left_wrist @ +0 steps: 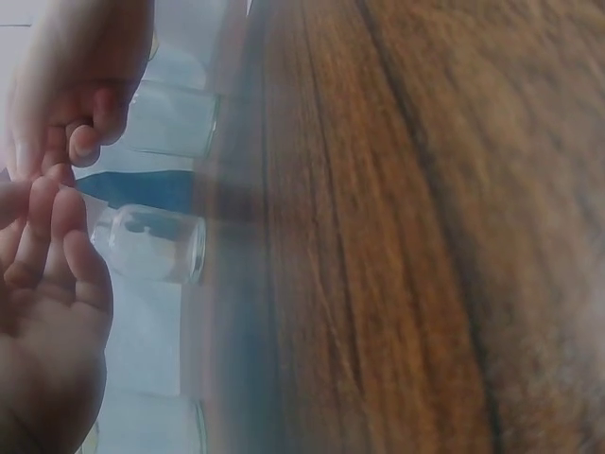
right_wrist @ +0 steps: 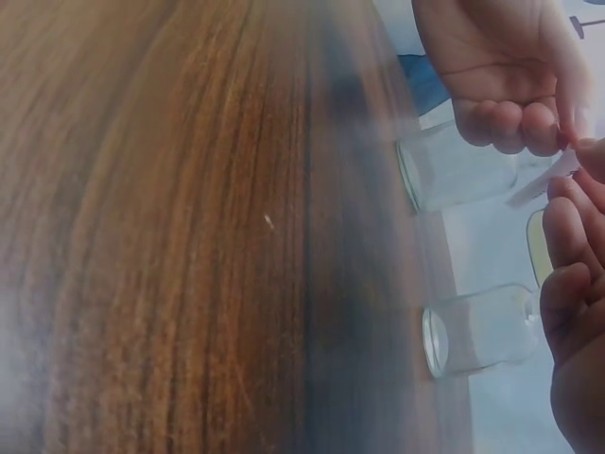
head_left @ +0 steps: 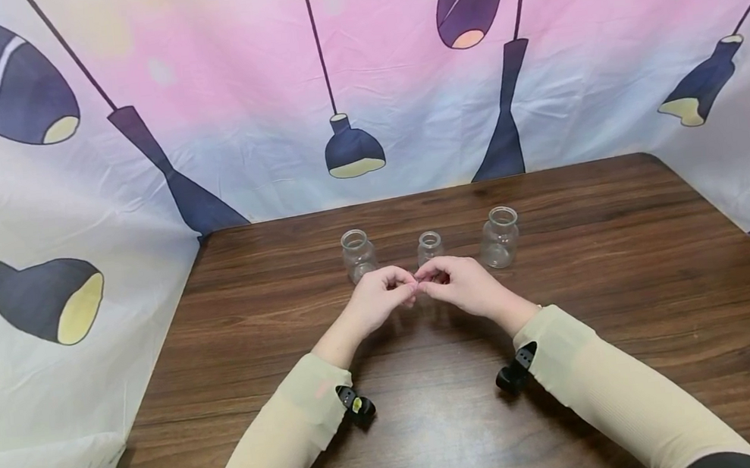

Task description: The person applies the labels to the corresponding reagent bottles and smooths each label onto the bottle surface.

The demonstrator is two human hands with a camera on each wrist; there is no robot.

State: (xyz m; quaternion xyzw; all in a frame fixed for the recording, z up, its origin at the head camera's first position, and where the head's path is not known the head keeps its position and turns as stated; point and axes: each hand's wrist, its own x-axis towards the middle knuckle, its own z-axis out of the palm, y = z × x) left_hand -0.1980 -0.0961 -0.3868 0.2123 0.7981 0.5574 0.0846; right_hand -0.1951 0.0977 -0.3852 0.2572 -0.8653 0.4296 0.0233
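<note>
The left hand [head_left: 376, 297] and right hand [head_left: 468, 283] angle inward, meeting fingertip to fingertip just on the near side of the middle jar [head_left: 430, 247]. Thumbs and forefingers pinch close together on a pale strip [right_wrist: 542, 187] there (perhaps paper; the wrist views blur it). Larger jars, a left one [head_left: 358, 255] and a right one [head_left: 500, 238], flank the middle jar.
</note>
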